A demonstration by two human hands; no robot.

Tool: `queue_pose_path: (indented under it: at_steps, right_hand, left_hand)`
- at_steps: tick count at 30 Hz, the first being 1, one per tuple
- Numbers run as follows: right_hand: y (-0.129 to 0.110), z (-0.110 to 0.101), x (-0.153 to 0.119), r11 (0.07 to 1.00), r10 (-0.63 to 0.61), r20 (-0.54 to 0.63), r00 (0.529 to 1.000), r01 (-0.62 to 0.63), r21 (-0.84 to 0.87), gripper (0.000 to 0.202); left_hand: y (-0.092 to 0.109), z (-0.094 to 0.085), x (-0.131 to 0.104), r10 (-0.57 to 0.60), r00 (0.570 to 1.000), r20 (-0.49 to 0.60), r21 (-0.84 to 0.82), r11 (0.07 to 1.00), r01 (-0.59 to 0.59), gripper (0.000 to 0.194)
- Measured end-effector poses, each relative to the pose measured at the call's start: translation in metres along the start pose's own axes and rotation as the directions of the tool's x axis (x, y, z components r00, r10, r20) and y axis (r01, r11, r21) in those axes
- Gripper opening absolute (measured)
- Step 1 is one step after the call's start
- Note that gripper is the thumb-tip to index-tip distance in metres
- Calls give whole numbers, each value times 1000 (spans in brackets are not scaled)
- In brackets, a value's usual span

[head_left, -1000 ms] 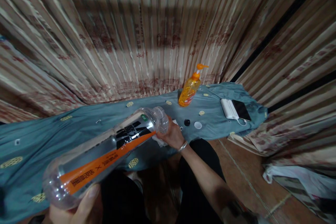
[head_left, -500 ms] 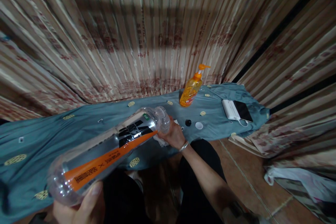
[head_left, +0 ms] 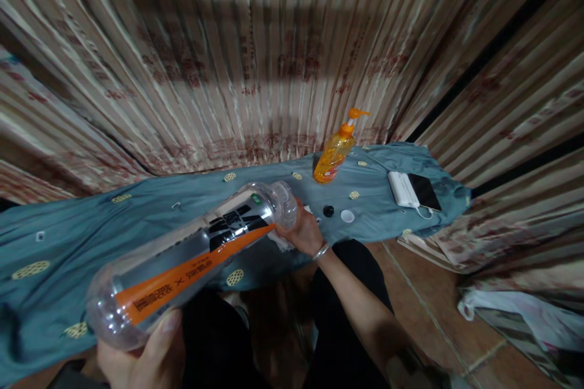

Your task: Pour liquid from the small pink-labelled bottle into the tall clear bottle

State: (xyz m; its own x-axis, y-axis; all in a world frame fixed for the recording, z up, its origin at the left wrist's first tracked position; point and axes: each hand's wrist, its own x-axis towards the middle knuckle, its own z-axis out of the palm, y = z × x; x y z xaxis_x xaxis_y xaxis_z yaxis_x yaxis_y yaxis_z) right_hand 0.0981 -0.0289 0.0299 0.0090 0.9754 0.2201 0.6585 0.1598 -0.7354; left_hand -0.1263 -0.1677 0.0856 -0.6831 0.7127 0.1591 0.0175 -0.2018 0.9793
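A large clear plastic bottle (head_left: 182,264) with a silver, black and orange label lies slanted across my view, its base at lower left and its neck end at upper right. My left hand (head_left: 141,349) grips the bottle near its base, thumb on the near side. Around the neck end, my right hand (head_left: 303,231) is closed; some of its fingers are hidden behind the plastic. A crumpled white tissue (head_left: 281,243) shows under the right hand, and I cannot tell if the hand touches it. Just right of this hand are a small black cap (head_left: 328,211) and a white round lid (head_left: 347,216).
An orange pump bottle (head_left: 334,155) stands toward the back of the teal patterned cloth (head_left: 260,273). A white power bank (head_left: 403,189) is cabled beside a dark phone (head_left: 424,192) at the right. Pleated curtains (head_left: 283,61) hang behind. White plastic (head_left: 506,304) lies at lower right.
Both hands keep their hold on the bottle. The whole view has shifted by a few pixels, and the bottle looks nearly the same in place and tilt.
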Motion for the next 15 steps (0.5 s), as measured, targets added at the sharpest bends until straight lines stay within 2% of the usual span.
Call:
queue_pose_path:
  at_steps: [6, 11, 15]
  right_hand:
    - [1, 0, 0, 1000, -8, 5, 1000, 8, -21, 68]
    - [-2, -1, 1, 999, 4, 11, 1000, -4, -46, 65]
    - [-5, -4, 1, 999, 30, 21, 999, -29, -44, 68]
  left_hand:
    - [2, 1, -1, -14, 999, -44, -50, 999, 12, 60]
    - [-1, -1, -3, -55, 992, -117, -57, 997, 49, 58]
    - [1, 2, -2, -42, 996, -76, -33, 999, 39, 54]
